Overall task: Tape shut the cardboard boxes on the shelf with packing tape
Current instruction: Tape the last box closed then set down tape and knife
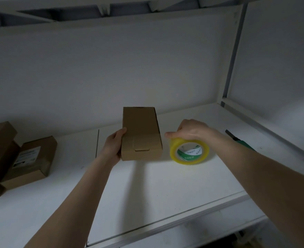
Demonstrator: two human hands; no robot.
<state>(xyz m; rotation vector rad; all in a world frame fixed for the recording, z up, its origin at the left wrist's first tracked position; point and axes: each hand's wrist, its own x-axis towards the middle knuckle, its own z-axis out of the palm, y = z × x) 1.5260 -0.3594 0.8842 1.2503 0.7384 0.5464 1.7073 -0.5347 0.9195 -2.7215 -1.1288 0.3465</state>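
A small brown cardboard box [141,134] with a tuck-in flap lies on the white shelf [147,190], near the middle. My left hand [114,145] grips the box by its left side, thumb on top. Just right of the box stands a roll of yellowish clear packing tape [189,151] with a green and white core. My right hand [188,130] holds the roll from above, fingers curled over its top edge.
Several other brown cardboard boxes [31,160] are stacked at the left end of the shelf, one with a white label. A green-handled cutter [240,140] lies behind my right forearm. A metal upright [234,51] and a white wall bound the shelf.
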